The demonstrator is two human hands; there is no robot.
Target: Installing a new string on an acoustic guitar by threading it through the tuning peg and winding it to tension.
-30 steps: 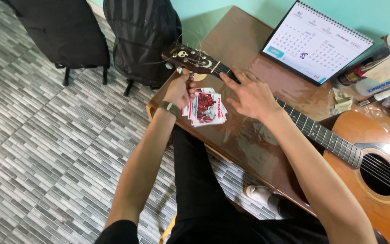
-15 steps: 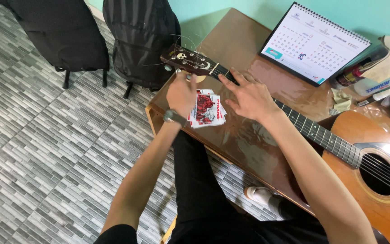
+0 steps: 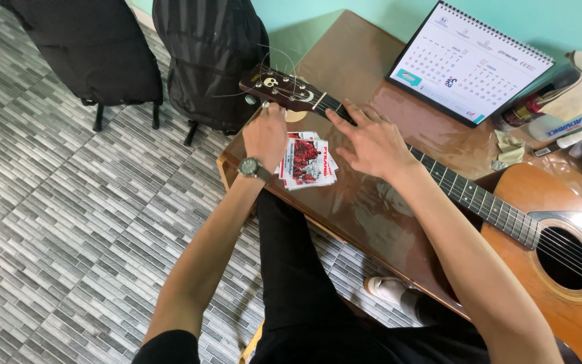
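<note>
Guitar headstock (image 3: 281, 91) points upper left, left hand (image 3: 265, 135) pinching a tuning peg, right hand (image 3: 372, 141) open flat on the neck.

Grey herringbone tile floor (image 3: 69, 216), teal wall (image 3: 345, 17), glossy brown table (image 3: 358, 202) (reflective), two black chairs (image 3: 102, 54)

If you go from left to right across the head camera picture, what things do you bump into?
Black chair → wristwatch → left hand → red and white packets → right hand → desk calendar → guitar sound hole
</note>
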